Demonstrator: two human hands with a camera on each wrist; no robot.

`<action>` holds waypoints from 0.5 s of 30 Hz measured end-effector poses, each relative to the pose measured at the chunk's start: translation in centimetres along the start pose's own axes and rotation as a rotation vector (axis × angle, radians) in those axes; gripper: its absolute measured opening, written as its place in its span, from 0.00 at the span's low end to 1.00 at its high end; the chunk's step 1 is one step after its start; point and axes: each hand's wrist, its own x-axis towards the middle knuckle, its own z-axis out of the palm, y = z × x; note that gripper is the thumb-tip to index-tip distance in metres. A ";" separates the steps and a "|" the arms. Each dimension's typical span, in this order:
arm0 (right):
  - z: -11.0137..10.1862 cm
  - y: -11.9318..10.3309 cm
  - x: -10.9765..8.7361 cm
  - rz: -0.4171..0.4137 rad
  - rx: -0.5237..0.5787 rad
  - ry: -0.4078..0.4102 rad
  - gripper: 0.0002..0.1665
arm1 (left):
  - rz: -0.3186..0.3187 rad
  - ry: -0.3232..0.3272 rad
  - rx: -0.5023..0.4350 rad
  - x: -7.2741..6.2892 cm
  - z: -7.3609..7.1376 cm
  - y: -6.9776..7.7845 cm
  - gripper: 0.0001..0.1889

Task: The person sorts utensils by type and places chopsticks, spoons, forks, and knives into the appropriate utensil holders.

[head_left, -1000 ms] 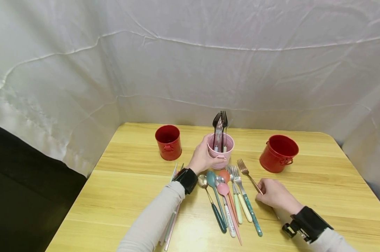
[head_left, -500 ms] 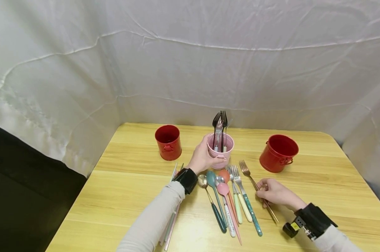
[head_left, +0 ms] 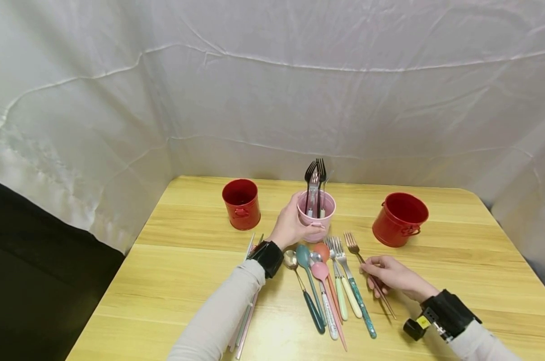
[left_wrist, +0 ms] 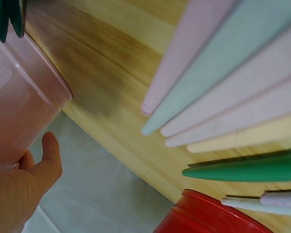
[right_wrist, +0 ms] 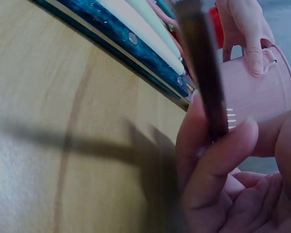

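While the pink bucket (head_left: pixel 327 223) was gripped by the left hand (head_left: pixel 291 224), forks (head_left: pixel 322 173) propped inside, a copper-coloured fork (head_left: pixel 353 246) was pinched by the right hand (head_left: pixel 392 275), beside a teal-handled fork (head_left: pixel 361 307).

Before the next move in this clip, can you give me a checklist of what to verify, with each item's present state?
1. Right hand gripping the copper fork: ok, its handle is pinched.
2. Left hand holding the pink bucket: ok, it grips the side.
3. Room in the bucket: ok, open space shows beside the standing forks.
4. Copper fork apart from the teal-handled fork: ok, a gap shows.
5. Copper fork above the bucket's rim: not ok, it lies short of it.
6. Tines off the table: cannot tell.
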 end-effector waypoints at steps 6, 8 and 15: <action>0.2 0.0 0.0 -0.005 0.015 0.009 0.20 | 0.003 0.001 0.001 0.0 0.0 0.0 0.55; 0.3 0.0 0.1 0.000 0.013 0.019 0.20 | 0.003 0.001 -0.002 0.0 0.0 0.0 0.54; 0.5 -0.4 0.2 -0.007 0.009 0.043 0.19 | -0.003 0.001 -0.001 0.0 0.0 0.1 0.54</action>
